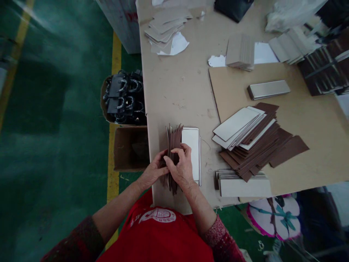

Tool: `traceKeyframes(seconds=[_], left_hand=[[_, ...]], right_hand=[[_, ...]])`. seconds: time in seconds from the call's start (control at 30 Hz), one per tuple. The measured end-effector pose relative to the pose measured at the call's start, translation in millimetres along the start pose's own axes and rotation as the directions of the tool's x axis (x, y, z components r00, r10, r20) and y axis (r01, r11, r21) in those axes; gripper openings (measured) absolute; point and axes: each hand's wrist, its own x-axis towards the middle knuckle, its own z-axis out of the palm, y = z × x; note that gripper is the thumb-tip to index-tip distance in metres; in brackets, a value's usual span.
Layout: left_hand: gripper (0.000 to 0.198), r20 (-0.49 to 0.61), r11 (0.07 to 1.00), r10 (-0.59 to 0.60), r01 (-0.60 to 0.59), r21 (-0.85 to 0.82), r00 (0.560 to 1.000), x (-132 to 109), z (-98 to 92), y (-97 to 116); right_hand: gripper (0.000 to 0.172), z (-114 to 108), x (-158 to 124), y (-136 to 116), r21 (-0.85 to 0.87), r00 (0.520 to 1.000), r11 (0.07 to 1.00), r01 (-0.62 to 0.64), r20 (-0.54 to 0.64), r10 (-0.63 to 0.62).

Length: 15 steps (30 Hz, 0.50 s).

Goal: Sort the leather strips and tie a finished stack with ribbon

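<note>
Near the table's front left corner, a bundle of thin brown strips (175, 137) stands on edge between my hands. My left hand (156, 168) is closed around its left side, thumb across the front. My right hand (180, 163) grips the same bundle from the right, with the fingers bent over its top edges. Right beside the bundle lies a small stack of white panels with dark edges (192, 145), partly covered by my right hand and wrist. The fingertips on the far side of the strips are hidden.
To the right lie a loose heap of brown and white panels (261, 140), a row of white panels (245, 187) and a narrow block (269, 89) on a cardboard sheet (321, 120). Left of the table stand a box of black bags (124, 96) and an open carton (131, 147).
</note>
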Motion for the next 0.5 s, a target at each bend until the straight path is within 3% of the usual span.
traceKeyframes(seconds=[0.17, 0.33, 0.5], left_hand=[[0.088, 0.013, 0.993, 0.018, -0.020, 0.115, 1.000, -2, -0.3, -2], [0.060, 0.018, 0.979, 0.073, -0.075, 0.187, 0.997, -3, -4.6, -8], [0.061, -0.053, 0.975, 0.091, -0.078, 0.209, 0.994, -1, -8.1, -16]], right_hand=[[0.027, -4, 2, 0, -0.058, 0.998, 0.996, -0.065, -0.009, 0.064], [0.038, -12, 5, 7, -0.132, 0.997, 0.988, -0.075, -0.047, 0.069], [0.044, -14, 6, 10, -0.114, 0.996, 0.990, -0.081, -0.048, 0.076]])
